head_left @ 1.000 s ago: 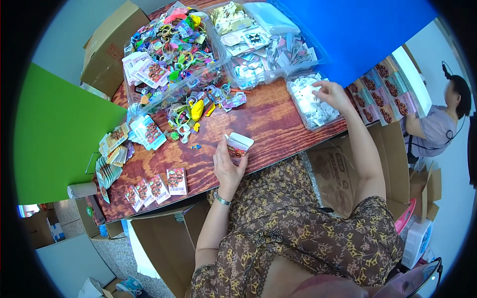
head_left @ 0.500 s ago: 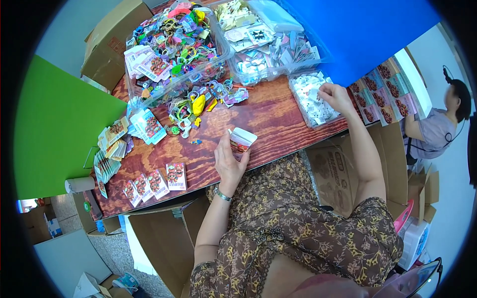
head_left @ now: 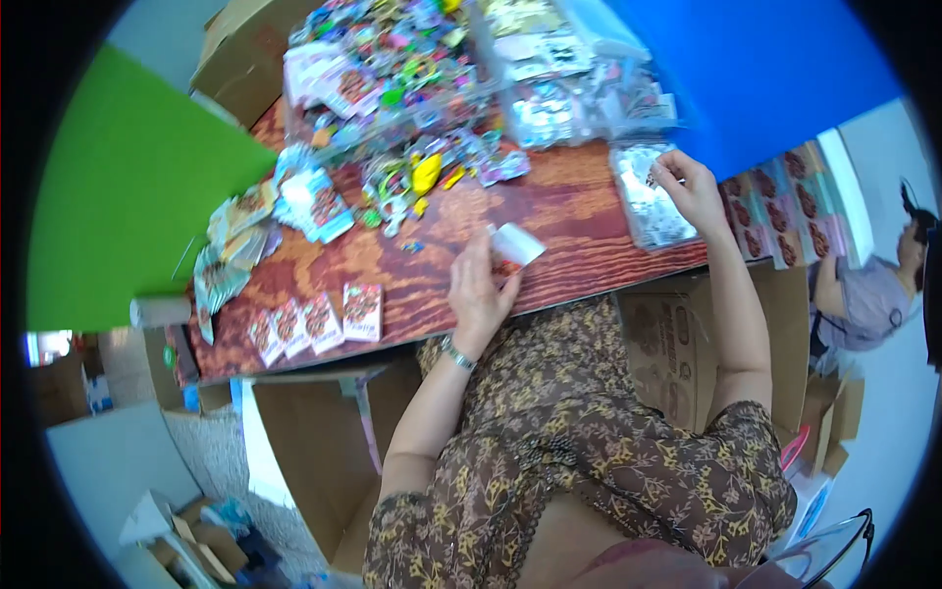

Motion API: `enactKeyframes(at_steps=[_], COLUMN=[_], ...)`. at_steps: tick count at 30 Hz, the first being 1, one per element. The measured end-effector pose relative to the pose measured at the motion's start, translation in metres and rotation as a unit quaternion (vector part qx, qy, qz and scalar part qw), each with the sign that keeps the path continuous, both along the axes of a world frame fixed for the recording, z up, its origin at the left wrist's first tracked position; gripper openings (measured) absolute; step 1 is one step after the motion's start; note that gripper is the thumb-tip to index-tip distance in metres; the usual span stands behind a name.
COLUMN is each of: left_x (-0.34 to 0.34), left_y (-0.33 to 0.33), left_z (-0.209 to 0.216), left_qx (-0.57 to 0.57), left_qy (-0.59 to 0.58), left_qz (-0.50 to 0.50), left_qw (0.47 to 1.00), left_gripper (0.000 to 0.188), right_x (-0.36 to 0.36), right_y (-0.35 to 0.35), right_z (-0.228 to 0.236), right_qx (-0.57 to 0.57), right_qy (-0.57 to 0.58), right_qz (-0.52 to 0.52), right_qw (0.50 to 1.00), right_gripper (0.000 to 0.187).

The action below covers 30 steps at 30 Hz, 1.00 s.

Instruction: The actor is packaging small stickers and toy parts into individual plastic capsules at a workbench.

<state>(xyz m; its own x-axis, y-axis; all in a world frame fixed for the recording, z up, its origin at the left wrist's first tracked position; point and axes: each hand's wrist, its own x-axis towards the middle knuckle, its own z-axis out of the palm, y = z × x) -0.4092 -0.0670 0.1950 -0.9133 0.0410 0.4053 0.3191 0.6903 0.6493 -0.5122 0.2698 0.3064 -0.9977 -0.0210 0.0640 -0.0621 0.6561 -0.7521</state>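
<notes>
My left hand point(head_left: 479, 292) is closed around a small printed card box point(head_left: 516, 245) at the table's front edge. The box's white flap stands open at the top. Over a clear container of small silvery-white packets point(head_left: 655, 222), my right hand point(head_left: 694, 194) has thumb and fingers pinched together. A small dark-and-white bit shows at its fingertips, too blurred to name. Several closed printed card boxes point(head_left: 321, 319) lie in a row on the table to the left of my left hand.
A large clear bin of colourful trinkets point(head_left: 412, 74) stands at the back, beside another bin of flat packets point(head_left: 549, 108). Loose trinkets point(head_left: 425, 175) and stacks of cards point(head_left: 319, 204) lie on the wooden table point(head_left: 569, 196). Printed boxes point(head_left: 780, 211) and another person point(head_left: 868, 290) are at the right.
The whole view has shifted, so the table sits higher and further right, with blur. My left hand still holds the box; my right hand stays at the packet container, its fingertips now showing a small bit.
</notes>
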Motion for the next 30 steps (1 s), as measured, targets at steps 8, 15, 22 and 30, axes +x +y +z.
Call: enactKeyframes(at_steps=[8, 15, 22, 30], left_x=[-0.001, 0.002, 0.005, 0.006], left_y=[0.008, 0.004, 0.002, 0.007], left_z=[0.004, 0.003, 0.0, -0.008], left_qx=[-0.054, -0.045, 0.022, 0.105], left_qy=[0.048, 0.06, 0.019, 0.018], left_qz=[0.015, 0.016, 0.052, 0.115], left_qw=[0.997, 0.997, 0.998, 0.988], left_gripper=[0.086, 0.087, 0.097, 0.089], right_x=[0.041, 0.044, 0.063, 0.078], right_y=[-0.143, -0.174, -0.167, -0.175], right_z=[-0.014, -0.03, -0.031, -0.088], right_qx=[0.118, 0.206, 0.131, -0.038], right_qy=[0.144, 0.14, 0.27, 0.252], right_qz=[0.243, 0.294, 0.254, 0.148], right_qw=[0.952, 0.923, 0.919, 0.956], right_gripper=[0.01, 0.018, 0.034, 0.032])
